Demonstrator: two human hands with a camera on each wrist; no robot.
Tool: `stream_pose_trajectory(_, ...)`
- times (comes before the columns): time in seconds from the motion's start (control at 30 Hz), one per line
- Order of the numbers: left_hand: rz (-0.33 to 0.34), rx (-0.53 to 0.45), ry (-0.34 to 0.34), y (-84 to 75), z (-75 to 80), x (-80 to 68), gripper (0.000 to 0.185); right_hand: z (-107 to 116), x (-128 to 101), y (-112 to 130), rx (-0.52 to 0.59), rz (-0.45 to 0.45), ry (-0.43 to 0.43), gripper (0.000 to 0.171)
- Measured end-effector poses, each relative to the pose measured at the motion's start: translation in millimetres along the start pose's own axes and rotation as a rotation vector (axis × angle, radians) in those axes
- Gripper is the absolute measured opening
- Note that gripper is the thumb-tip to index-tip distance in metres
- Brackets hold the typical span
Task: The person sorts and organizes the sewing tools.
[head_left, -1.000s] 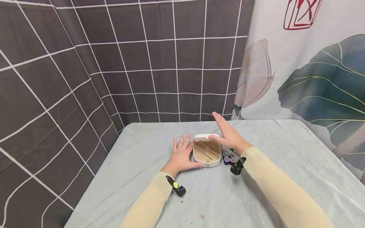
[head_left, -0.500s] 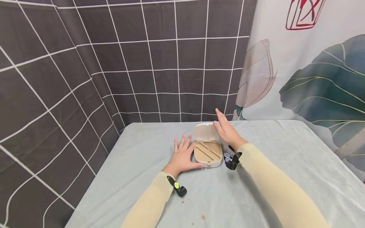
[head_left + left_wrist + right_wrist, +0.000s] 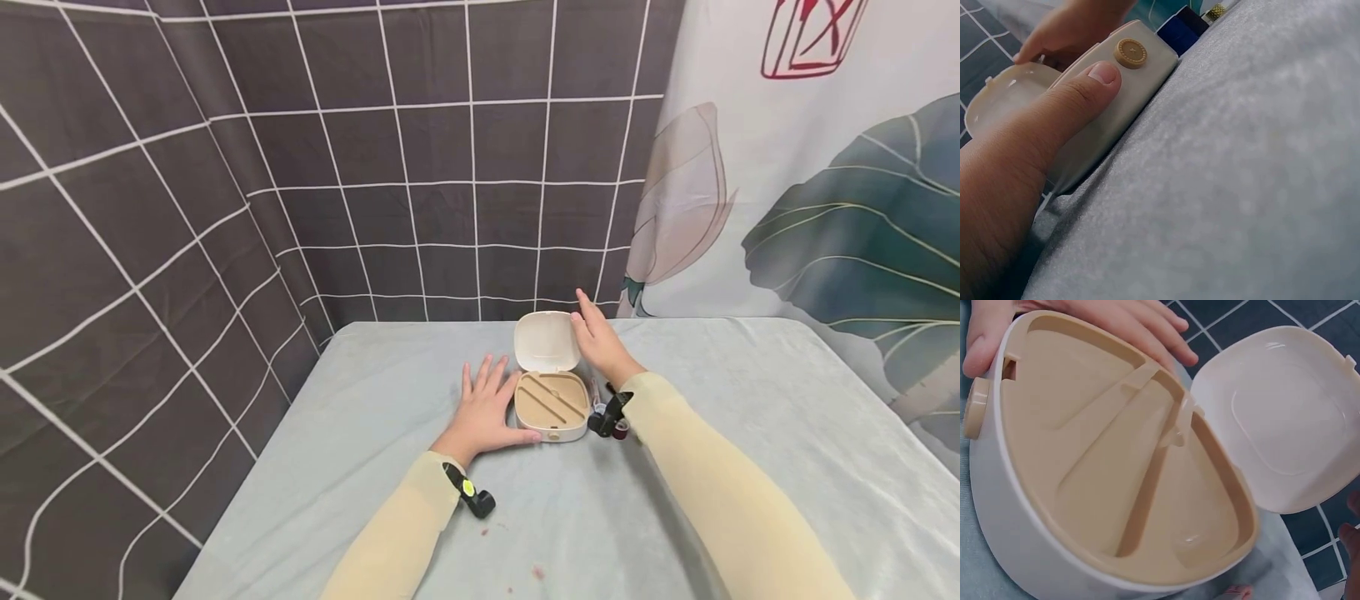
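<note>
Grey tablecloth [image 3: 750, 433] bears one box [image 3: 551, 408]; left hand [image 3: 483, 412] steadies it flat, right hand [image 3: 600, 342] spread at its lid [image 3: 546, 342].

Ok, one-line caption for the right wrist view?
Open white box with tan divided tray, lid swung back, left hand steadying its far side.

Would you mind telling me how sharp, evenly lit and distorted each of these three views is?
Head view: even light, sharp, wide-angle bend in the wall grid. Left wrist view: the thumb and cloth nearest the lens are soft. Right wrist view: the box fills the frame, small glints on the lid, edges slightly soft.
</note>
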State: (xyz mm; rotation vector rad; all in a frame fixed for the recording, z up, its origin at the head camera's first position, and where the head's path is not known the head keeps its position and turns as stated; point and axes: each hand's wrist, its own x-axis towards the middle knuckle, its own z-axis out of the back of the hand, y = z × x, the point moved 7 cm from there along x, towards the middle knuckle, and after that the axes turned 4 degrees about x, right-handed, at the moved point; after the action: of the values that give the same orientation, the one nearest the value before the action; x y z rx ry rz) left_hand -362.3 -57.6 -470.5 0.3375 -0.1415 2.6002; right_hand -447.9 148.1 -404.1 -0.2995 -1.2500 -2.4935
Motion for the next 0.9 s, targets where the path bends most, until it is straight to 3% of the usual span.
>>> stream_pose_trajectory(0.37,-0.001,-0.001,-0.003,0.6,-1.6,1.0,0.117,-9.6,-3.0,-9.0,0.124,-0.12,0.009,0.056)
stream_pose_trajectory(0.73,0.004,-0.009,0.016,0.7,-2.1,1.1,0.117,-3.7,-10.9,-12.6,0.147,-0.158,0.02,0.061)
stream_pose_trajectory(0.9,-0.002,-0.003,0.01,0.7,-2.4,1.0,0.117,4.8,-19.2,-15.1,0.224,-0.157,0.044,0.067)
